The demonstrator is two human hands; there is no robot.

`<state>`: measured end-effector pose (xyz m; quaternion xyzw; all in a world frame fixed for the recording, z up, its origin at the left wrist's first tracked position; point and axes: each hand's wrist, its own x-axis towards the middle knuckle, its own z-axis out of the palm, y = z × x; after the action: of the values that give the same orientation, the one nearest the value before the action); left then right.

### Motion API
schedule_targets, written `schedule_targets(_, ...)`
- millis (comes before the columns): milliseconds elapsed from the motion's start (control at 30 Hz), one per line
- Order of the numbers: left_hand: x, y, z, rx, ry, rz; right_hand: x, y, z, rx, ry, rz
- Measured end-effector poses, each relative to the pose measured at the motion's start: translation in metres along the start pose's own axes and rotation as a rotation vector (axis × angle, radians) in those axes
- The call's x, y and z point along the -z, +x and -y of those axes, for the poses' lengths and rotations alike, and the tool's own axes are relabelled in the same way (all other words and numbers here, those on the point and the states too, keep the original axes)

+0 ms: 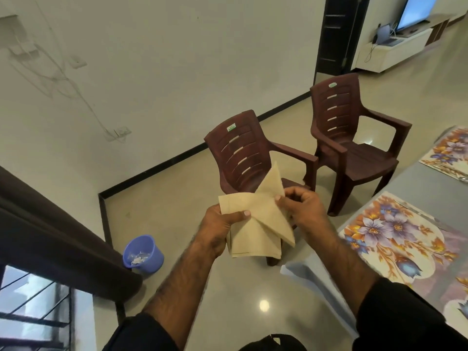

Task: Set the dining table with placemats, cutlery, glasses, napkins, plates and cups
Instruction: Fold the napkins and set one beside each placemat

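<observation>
Napkins [255,219] are held in mid-air, left of the desk [420,183]. Left hand [217,224] grips the stack; right hand [301,203] pinches one napkin. Floral placemat [395,236] lies nearer the right hand.

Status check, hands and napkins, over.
Left hand grips beige napkins. Right hand pinches top one. Floral placemat waiting on table. Nothing blocking.

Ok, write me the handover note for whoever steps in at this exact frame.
Left hand grips the beige napkins from below, over the floor beside the table.
Right hand pinches one napkin's edge, apparently separating it.
Done: a near floral placemat and a far placemat lie on the table; something metallic, possibly cutlery, shows by the far one.
Left: napkins; no glasses, plates or cups in view.
</observation>
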<state>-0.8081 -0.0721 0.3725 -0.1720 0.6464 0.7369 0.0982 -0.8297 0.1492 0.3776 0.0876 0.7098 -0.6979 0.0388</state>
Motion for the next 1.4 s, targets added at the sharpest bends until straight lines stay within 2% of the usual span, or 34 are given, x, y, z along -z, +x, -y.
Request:
schedule_targets(67,0.020,0.010,0.003,0.005,-0.005,-0.048,-0.017,-0.001,-0.004,0.120,-0.204,-0.249)
schedule_targets(133,0.036,0.017,0.007,0.006,-0.027,-0.053,-0.038,-0.006,-0.008,0.295,-0.417,-0.345)
schedule_targets(200,0.045,0.023,0.009,0.003,-0.058,-0.006,-0.063,-0.015,-0.010,0.435,-0.588,-0.269)
schedule_targets(300,0.052,0.029,0.007,-0.011,-0.115,0.137,-0.096,-0.020,-0.019,0.485,-0.823,-0.144)
schedule_targets(500,0.078,0.043,0.002,0.014,-0.107,0.232,-0.104,-0.025,-0.020,0.459,-0.881,0.023)
schedule_targets(733,0.080,0.058,-0.007,0.033,-0.188,0.093,-0.100,-0.037,-0.023,0.611,-1.070,0.070)
schedule_targets(867,0.080,0.069,-0.019,0.013,-0.176,0.081,-0.086,-0.035,-0.025,0.539,-1.033,0.062)
schedule_targets(1033,0.071,0.079,-0.021,0.025,-0.030,0.255,-0.074,-0.010,-0.005,0.378,-0.658,-0.162)
schedule_targets(1167,0.049,0.083,-0.019,0.071,0.073,0.341,-0.065,0.014,0.014,0.170,-0.489,0.069)
schedule_targets(1233,0.039,0.089,-0.019,0.084,0.102,0.366,-0.058,0.027,0.011,0.131,-0.456,0.129)
schedule_targets(1300,0.031,0.097,-0.018,0.112,0.100,0.394,-0.053,0.041,0.002,0.095,-0.422,0.092)
schedule_targets(1400,0.021,0.113,-0.013,0.158,0.103,0.387,-0.045,0.060,-0.013,0.092,-0.476,-0.060)
